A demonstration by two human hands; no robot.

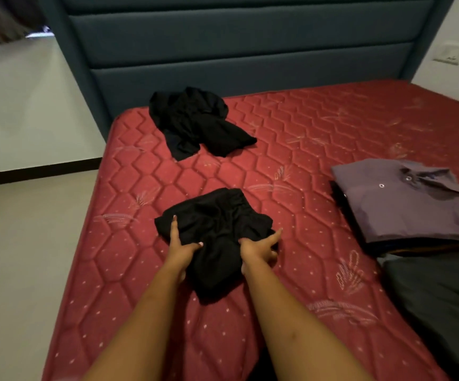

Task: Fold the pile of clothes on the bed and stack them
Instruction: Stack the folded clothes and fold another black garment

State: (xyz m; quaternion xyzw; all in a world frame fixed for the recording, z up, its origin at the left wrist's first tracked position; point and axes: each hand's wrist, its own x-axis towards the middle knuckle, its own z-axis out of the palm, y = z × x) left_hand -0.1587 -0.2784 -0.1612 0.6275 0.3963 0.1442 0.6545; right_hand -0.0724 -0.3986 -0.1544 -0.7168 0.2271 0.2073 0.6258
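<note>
Black garment [217, 229] gripped, left hand [182, 244], right hand [258, 250]; bare mattress [129, 284] around.

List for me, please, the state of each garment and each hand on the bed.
black garment: partly folded, bunched, lying on the mattress.
left hand: grips the garment's left side.
right hand: grips its right side.
black clothes: crumpled, unfolded, near the headboard.
purple shirt: folded, topmost on the stack.

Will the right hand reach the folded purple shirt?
Probably yes, once freed: the right hand grips the crumpled black garment, but only bare red quilted mattress lies between it and the folded purple-grey shirt.
</note>
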